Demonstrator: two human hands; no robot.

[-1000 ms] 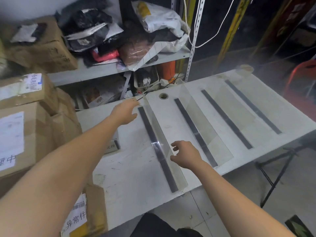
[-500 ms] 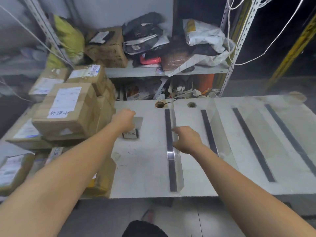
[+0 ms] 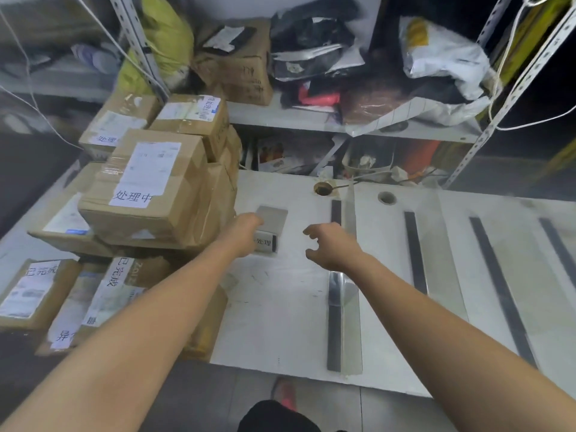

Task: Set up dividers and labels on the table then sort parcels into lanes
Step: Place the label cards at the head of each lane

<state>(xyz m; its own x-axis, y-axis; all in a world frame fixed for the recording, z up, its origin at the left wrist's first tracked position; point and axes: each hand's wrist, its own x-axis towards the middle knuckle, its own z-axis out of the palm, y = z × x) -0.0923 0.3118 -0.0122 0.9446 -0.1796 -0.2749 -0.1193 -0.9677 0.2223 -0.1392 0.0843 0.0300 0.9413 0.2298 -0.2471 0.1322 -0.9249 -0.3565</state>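
Several clear dividers on black base strips stand across the white table [image 3: 274,325]; the leftmost divider [image 3: 335,322] runs under my right forearm, with others [image 3: 416,254] to its right. A small grey label holder [image 3: 273,220] with printed characters lies left of them. My left hand [image 3: 246,230] is curled over the holder's left edge, its fingertips hidden. My right hand [image 3: 332,244] hovers between the holder and the leftmost divider with loosely bent fingers and nothing in it. Labelled cardboard parcels [image 3: 140,194] are stacked at the table's left end.
More parcels [image 3: 28,294] lie lower at the left. A metal shelf [image 3: 343,123] behind the table holds bags and boxes. Two round holes [image 3: 386,198] sit near the table's far edge. A foot [image 3: 285,395] shows on the tiled floor below.
My right hand has let go of the leftmost divider and moved left toward the label holder. My left hand has stayed at the holder. The view has swung left and closer.
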